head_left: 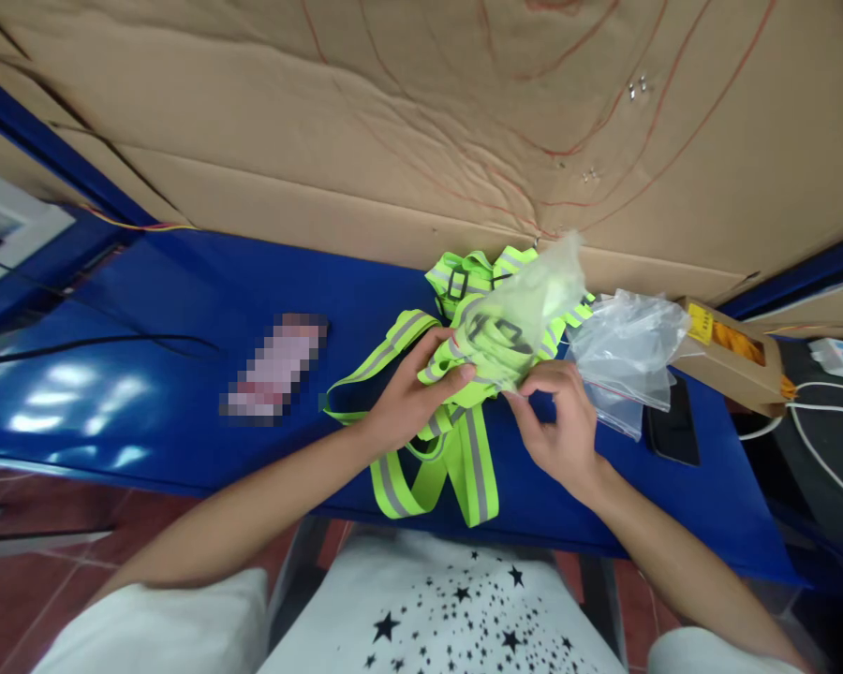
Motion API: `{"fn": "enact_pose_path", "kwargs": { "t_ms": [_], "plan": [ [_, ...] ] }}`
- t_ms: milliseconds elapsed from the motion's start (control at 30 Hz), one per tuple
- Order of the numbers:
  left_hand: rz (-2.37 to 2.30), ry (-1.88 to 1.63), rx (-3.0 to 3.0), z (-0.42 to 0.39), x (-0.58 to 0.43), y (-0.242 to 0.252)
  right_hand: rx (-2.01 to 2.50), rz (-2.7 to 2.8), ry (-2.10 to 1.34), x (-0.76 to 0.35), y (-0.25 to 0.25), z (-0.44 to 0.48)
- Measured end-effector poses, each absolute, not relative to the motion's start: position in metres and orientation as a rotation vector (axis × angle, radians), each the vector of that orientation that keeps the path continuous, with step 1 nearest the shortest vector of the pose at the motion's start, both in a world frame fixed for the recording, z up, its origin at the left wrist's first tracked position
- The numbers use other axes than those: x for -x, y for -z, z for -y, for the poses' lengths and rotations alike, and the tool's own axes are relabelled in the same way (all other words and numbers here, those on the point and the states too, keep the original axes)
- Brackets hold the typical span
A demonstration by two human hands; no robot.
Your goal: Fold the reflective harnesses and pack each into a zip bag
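My left hand [411,393] is closed around a bundled neon-yellow reflective strap [436,370] with a grey stripe. Part of that bundle, with a black buckle, shows through a clear plastic bag [552,281]. The bag's lower edge is pinched between the thumb and fingers of my right hand [558,421]. Loose loops of reflective webbing [476,459] hang toward the table's front edge below my hands. More folded reflective straps [456,276] with a black buckle lie behind the bag, against the cardboard.
Several clear zip bags [628,337] lie right of my hands, beside a black phone [674,421]. An open cardboard box [737,360] holds something orange. A pixelated flat object [273,370] rests on the blue table [175,328] at left. A cardboard panel [253,122] rises behind.
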State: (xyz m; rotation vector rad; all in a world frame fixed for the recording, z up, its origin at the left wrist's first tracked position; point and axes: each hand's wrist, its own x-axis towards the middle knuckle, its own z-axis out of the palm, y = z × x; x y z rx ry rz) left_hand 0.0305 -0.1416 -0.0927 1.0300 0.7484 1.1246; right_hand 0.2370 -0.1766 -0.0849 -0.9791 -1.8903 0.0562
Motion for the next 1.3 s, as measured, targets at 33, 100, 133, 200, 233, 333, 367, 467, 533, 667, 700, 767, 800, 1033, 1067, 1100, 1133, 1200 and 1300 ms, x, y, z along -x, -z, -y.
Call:
{"fn": "enact_pose_path", "kwargs": {
  "t_ms": [33,100,133,200,233,333,367,467,533,667,700,767,800,1033,1067,1100,1133,1200,1300],
  "plan": [
    [-0.757,-1.148,-1.063,0.142,-0.032,0.095,1.016,1.832,-0.111,-0.235,0.084,0.176],
    [-0.765,-1.184,-1.058,0.144,-0.036,0.097,1.095,1.684,-0.263,-0.230,0.082,0.174],
    [-0.756,-1.192,-1.018,0.145,-0.038,0.098,1.124,1.582,-0.386,-0.227,0.082,0.172],
    [-0.720,-1.190,-0.913,0.147,-0.041,0.099,1.140,1.336,-0.779,-0.219,0.083,0.169],
    [-0.700,-1.180,-0.873,0.147,-0.042,0.099,1.118,1.220,-1.014,-0.215,0.084,0.167],
    [-0.715,-1.166,-0.957,0.148,-0.042,0.101,0.998,1.079,-1.475,-0.204,0.087,0.167],
    [-0.755,-1.178,-1.047,0.148,-0.041,0.102,0.971,1.089,-1.488,-0.202,0.088,0.168],
    [-0.849,-1.171,-1.334,0.148,-0.035,0.102,0.970,1.163,-1.273,-0.205,0.091,0.170],
    [-0.732,-1.084,-1.410,0.146,-0.029,0.098,0.992,1.245,-1.103,-0.214,0.092,0.171],
    [-0.495,-1.035,-1.197,0.141,-0.021,0.090,1.040,1.562,-0.929,-0.232,0.090,0.171],
    [-0.521,-1.060,-1.135,0.141,-0.021,0.089,1.049,1.641,-0.916,-0.233,0.090,0.171],
    [-0.602,-1.101,-1.071,0.142,-0.024,0.089,1.074,1.693,-0.914,-0.232,0.089,0.171],
    [-0.637,-1.123,-1.069,0.143,-0.027,0.090,1.092,1.649,-0.918,-0.229,0.089,0.171],
    [-0.711,-1.191,-1.198,0.153,-0.051,0.092,1.125,1.071,-1.109,-0.199,0.090,0.165],
    [-0.718,-1.185,-1.194,0.153,-0.051,0.092,1.134,1.001,-1.149,-0.196,0.089,0.166],
    [-0.720,-1.179,-1.169,0.152,-0.051,0.093,1.139,0.948,-1.195,-0.194,0.087,0.167],
    [-0.716,-1.176,-1.119,0.150,-0.051,0.092,1.132,0.918,-1.249,-0.193,0.085,0.169],
    [-0.688,-1.175,-0.976,0.147,-0.048,0.091,1.072,0.942,-1.368,-0.194,0.082,0.172],
    [-0.643,-1.191,-0.809,0.145,-0.045,0.088,1.010,1.101,-1.330,-0.196,0.082,0.176]
  ]
}}
